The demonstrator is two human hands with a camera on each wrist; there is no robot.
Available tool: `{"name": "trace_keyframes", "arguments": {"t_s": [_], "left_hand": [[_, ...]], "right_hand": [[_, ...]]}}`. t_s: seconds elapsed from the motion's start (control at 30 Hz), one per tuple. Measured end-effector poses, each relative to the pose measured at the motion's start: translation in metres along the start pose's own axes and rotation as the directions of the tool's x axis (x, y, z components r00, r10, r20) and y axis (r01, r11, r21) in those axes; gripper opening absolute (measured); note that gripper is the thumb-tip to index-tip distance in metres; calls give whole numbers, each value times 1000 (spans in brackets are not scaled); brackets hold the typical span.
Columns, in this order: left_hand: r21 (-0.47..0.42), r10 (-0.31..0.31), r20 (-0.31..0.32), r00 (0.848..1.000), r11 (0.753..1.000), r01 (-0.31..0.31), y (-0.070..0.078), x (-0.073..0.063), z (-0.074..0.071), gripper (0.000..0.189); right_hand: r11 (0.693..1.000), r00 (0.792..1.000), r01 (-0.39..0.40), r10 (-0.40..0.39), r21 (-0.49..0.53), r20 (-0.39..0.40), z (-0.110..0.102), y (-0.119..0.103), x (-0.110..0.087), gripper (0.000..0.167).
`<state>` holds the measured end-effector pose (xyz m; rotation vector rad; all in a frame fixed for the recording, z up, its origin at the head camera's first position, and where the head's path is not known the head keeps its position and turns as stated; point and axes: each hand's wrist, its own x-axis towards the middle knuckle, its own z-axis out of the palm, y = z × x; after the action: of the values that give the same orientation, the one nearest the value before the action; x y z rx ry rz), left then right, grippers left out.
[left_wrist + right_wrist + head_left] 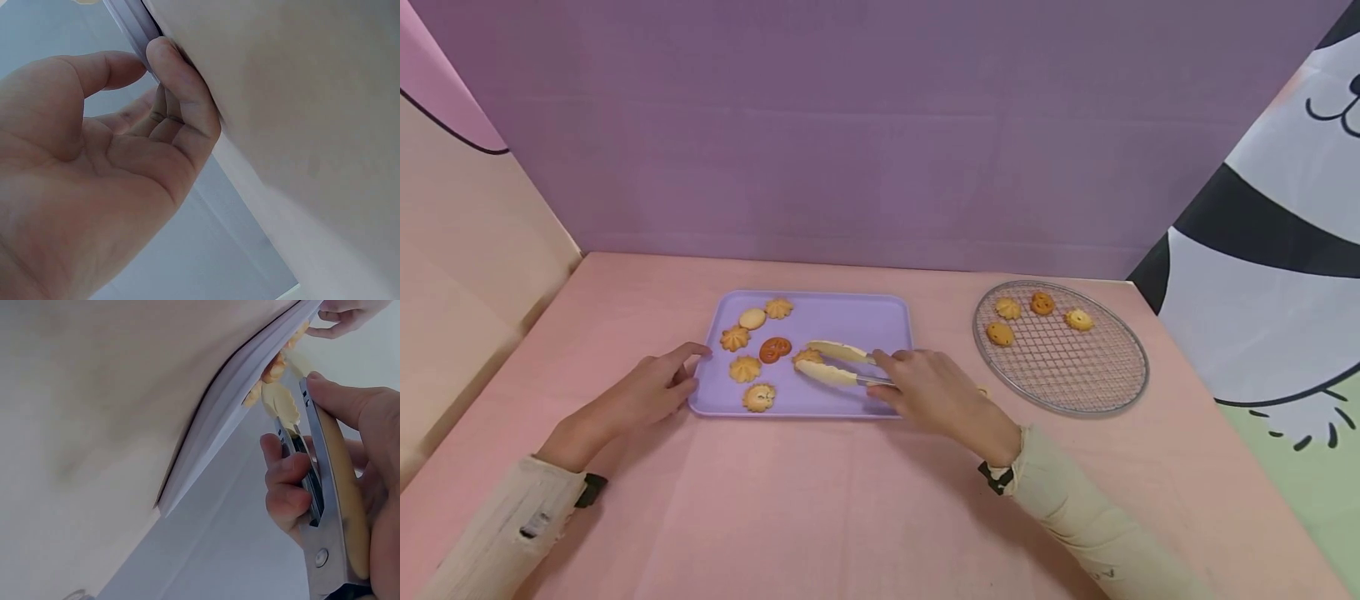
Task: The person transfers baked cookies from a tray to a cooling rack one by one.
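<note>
On the lavender tray [865, 321] lie several cookies, among them a pretzel-shaped one [774, 349], a flower-shaped one [745, 368] and a seeded one [759, 397]. My right hand [936, 392] grips metal tongs [331, 487] with cream tips, thumb on one arm and curled fingers on the other. The tips straddle a golden cookie [807, 357] near the tray's middle; whether they squeeze it, I cannot tell. At the tray's left rim, my left hand [651, 387] pinches the edge between thumb [115, 70] and bent fingers.
A round wire rack [1075, 367] stands right of the tray, with several cookies, including a pretzel-shaped one [1042, 302], toward its upper left. Both sit on a pink-covered table [820, 500]. A purple backdrop [850, 167] rises behind the table's far edge.
</note>
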<state>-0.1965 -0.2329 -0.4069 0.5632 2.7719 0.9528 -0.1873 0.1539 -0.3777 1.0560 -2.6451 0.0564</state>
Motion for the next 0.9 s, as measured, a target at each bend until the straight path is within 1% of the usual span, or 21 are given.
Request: {"name": "trace_keyframes", "arguments": {"t_s": [0.17, 0.37, 0.5, 0.6, 0.73, 0.9], "left_hand": [[-5, 0, 7, 1000, 1000, 0, -2, 0, 0, 44], [-6, -9, 12, 1000, 1000, 9, -1, 0, 0, 44], [-10, -10, 10, 1000, 1000, 10, 1, 0, 0, 44], [-6, -10, 7, 1000, 1000, 10, 1, 0, 1, 44], [-2, -13, 6, 1000, 1000, 13, 1, 0, 1, 44], [-1, -7, 3, 1000, 1000, 7, 2, -1, 0, 44]], "right_hand": [[1000, 999, -7, 7, 2, -37, -4, 5, -7, 45], [1000, 997, -22, 23, 12, -76, -11, 10, -17, 46], [997, 995, -54, 57, 48, -77, -16, 15, -23, 46], [995, 993, -84, 88, 55, -78, -20, 20, -27, 48], [995, 989, -100, 102, 24, -107, -24, 25, -33, 49], [994, 985, -110, 112, 17, -131, -30, 30, -41, 52]]}}
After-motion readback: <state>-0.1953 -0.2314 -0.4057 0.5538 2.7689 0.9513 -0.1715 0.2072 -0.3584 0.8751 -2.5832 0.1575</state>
